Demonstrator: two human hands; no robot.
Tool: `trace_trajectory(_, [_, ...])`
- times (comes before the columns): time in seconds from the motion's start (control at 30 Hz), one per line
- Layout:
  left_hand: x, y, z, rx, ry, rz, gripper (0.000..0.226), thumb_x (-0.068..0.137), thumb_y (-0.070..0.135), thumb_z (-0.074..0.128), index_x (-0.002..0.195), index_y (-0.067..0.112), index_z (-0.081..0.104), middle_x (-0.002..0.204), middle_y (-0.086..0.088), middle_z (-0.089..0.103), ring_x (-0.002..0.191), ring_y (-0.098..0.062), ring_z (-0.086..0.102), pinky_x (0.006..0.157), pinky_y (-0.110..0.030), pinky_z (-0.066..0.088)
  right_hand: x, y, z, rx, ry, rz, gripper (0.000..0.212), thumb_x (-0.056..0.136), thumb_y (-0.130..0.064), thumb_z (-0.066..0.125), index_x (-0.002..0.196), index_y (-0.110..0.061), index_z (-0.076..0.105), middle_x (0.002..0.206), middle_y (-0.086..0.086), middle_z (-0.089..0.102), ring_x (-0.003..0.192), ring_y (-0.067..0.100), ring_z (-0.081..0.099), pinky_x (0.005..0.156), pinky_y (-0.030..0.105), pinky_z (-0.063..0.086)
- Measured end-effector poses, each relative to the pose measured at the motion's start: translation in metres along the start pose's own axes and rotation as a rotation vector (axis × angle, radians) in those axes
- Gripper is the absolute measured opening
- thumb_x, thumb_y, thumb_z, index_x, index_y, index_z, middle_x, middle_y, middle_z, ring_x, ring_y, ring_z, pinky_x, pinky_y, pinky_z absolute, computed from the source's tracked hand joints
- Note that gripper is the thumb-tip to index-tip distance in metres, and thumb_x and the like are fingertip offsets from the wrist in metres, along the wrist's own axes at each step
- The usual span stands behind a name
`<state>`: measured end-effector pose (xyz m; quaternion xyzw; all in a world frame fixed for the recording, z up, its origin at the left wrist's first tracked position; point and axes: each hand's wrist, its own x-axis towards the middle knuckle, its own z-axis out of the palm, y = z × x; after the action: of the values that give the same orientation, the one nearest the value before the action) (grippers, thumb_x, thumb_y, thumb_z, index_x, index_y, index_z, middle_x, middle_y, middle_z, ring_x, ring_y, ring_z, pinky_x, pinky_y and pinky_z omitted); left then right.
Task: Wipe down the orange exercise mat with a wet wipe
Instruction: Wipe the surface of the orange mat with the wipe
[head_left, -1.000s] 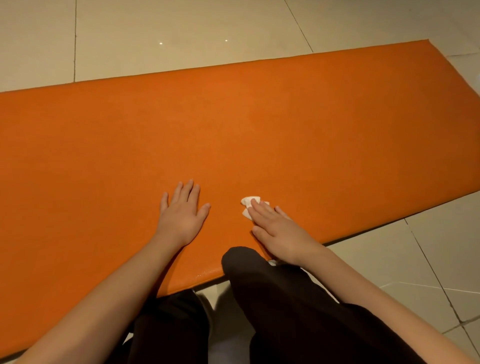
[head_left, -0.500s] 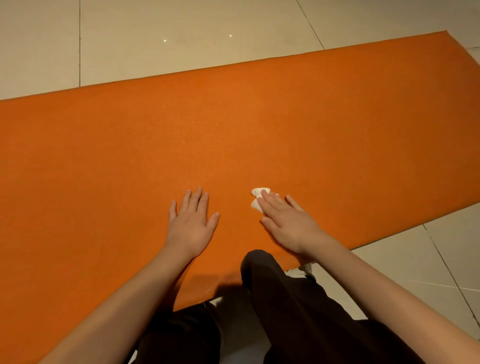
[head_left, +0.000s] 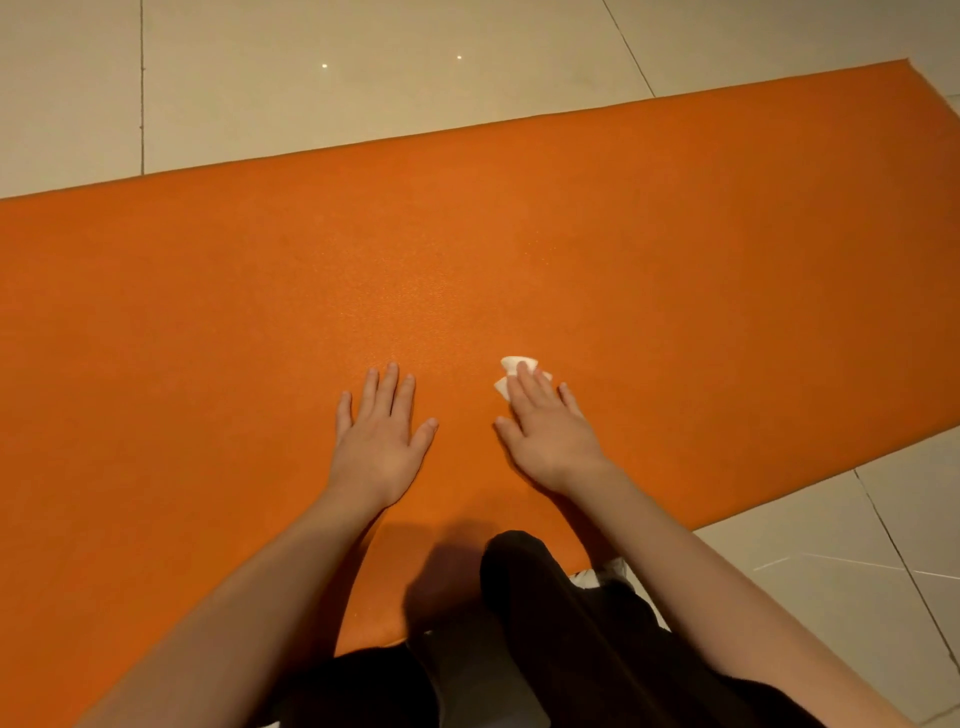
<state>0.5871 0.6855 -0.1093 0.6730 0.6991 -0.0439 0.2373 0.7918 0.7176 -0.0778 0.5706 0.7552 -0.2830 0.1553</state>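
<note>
The orange exercise mat (head_left: 649, 249) lies flat on a floor of pale tiles (head_left: 363, 67), and it runs across the whole view from left to right. The right hand (head_left: 550, 431) presses flat on the mat with the fingers stretched out; under the fingertips is a small white wet wipe (head_left: 511, 371), crumpled, and only its far part shows beyond the fingers. The hand does not close around the wipe — it holds it down against the mat by the flat fingers. The left hand (head_left: 376, 441) lies just beside, palm down on the mat, fingers spread a little and holding nothing. Both forearms are bare. Near the closer edge of the mat are the person's legs in dark trousers (head_left: 582, 623) (one knee overlaps the mat's edge).
</note>
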Motion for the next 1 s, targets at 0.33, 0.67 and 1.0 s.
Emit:
trace_trajectory(0.33, [0.002, -0.002, 0.006, -0.003, 0.014, 0.014, 0.085, 0.084, 0.067, -0.006, 0.157, 0.023, -0.001, 0.163, 0.005, -0.016, 0.147, -0.012, -0.022, 0.119, -0.041, -0.014, 0.026, -0.003, -0.004, -0.067, 0.018, -0.036, 0.063, 0.105, -0.043, 0.020, 0.156, -0.016, -0.005, 0.162, 0.000, -0.016, 0.149, 0.014, -0.014, 0.121, 0.036, -0.011])
trace_trajectory(0.67, [0.004, -0.002, 0.008, 0.024, -0.002, -0.005, 0.088, 0.078, 0.065, -0.013, 0.156, 0.025, -0.007, 0.153, 0.010, -0.029, 0.144, -0.010, -0.028, 0.118, -0.041, -0.017, 0.046, 0.001, -0.007, -0.083, 0.066, -0.013, 0.061, 0.105, -0.042, 0.018, 0.156, -0.016, -0.004, 0.162, 0.000, -0.016, 0.150, 0.016, -0.013, 0.120, 0.036, -0.011])
trace_trajectory(1.0, [0.004, -0.004, 0.012, 0.009, 0.055, 0.020, 0.080, 0.087, 0.063, -0.004, 0.157, 0.023, 0.002, 0.158, 0.008, -0.018, 0.147, -0.012, -0.021, 0.117, -0.040, -0.016, 0.059, 0.003, -0.002, -0.043, 0.172, -0.036, 0.060, 0.104, -0.043, 0.017, 0.157, -0.016, 0.005, 0.163, -0.001, -0.008, 0.151, 0.014, -0.007, 0.118, 0.035, -0.012])
